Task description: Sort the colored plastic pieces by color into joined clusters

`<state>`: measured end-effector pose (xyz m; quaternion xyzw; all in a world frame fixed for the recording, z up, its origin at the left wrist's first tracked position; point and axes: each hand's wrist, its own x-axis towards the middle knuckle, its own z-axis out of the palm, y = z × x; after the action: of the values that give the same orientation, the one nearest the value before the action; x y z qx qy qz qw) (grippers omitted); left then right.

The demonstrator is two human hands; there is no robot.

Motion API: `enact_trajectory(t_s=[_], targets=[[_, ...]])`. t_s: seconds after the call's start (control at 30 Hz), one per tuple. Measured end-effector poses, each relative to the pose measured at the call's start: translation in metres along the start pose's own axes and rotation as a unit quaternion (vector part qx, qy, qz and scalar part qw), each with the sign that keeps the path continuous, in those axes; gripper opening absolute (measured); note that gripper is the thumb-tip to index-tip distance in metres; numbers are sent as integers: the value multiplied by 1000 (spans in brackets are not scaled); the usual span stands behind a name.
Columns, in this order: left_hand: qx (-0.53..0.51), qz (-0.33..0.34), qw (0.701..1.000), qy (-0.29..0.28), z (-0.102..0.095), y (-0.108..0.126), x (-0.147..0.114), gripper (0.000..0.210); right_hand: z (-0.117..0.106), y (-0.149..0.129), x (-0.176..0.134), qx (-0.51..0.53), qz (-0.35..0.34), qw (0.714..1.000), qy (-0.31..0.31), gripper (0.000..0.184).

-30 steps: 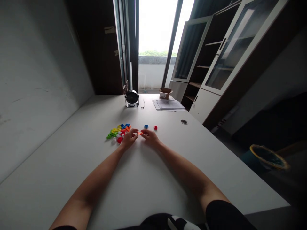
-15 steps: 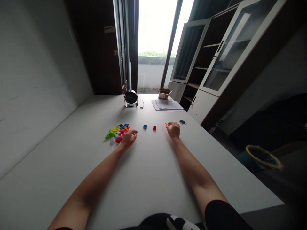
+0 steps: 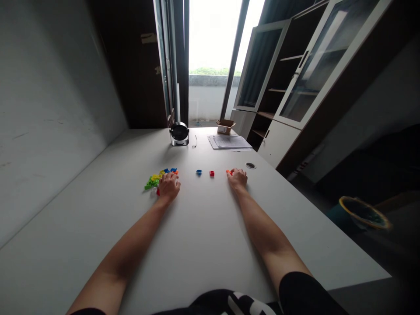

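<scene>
Box label (image 3: 223,130) unreadable; right hand (image 3: 239,178) pinching orange piece (image 3: 228,172); left hand (image 3: 169,186), grip unclear.

Pile (image 3: 153,179) partly hidden, possibly a bucket (image 3: 341,216), blurred

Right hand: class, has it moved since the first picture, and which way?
Yes: the right hand has moved rightward, much closer to the round desk hole.

The left hand (image 3: 169,187) partly covers a colourful pile of pieces (image 3: 153,180) while the right hand (image 3: 238,178) touches an orange piece (image 3: 228,172).
</scene>
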<state>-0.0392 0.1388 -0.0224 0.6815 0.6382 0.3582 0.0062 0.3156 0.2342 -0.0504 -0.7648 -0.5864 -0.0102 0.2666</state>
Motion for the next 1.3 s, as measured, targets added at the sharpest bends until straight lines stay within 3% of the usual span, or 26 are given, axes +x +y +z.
enact_trajectory(t_s=[0.27,0.47,0.6,0.73,0.83,0.93,1.13,1.3], targets=[[39,37,998,-29,8,-7,-3,22,-3,-3,-2,-3,5,1000,12,26],[47,82,993,-68,6,-1,-1,20,-5,-7,-2,38,-11,997,59,25],[45,110,990,-82,5,3,0,24,-7,-17,-5,81,-69,990,90,21],[51,82,993,-63,4,3,1,30,-10,-38,-17,128,-156,974,106,21],[62,85,992,-72,2,3,0,28,-10,-57,-30,138,-201,965,97,19],[57,103,989,-87,0,6,-1,22,-7,-66,-39,110,-204,969,81,18],[48,96,990,-95,0,11,-1,21,-7,-59,-39,46,-173,983,45,18],[48,90,991,-89,2,11,-1,27,-6,-63,-39,42,-240,970,8,22]])
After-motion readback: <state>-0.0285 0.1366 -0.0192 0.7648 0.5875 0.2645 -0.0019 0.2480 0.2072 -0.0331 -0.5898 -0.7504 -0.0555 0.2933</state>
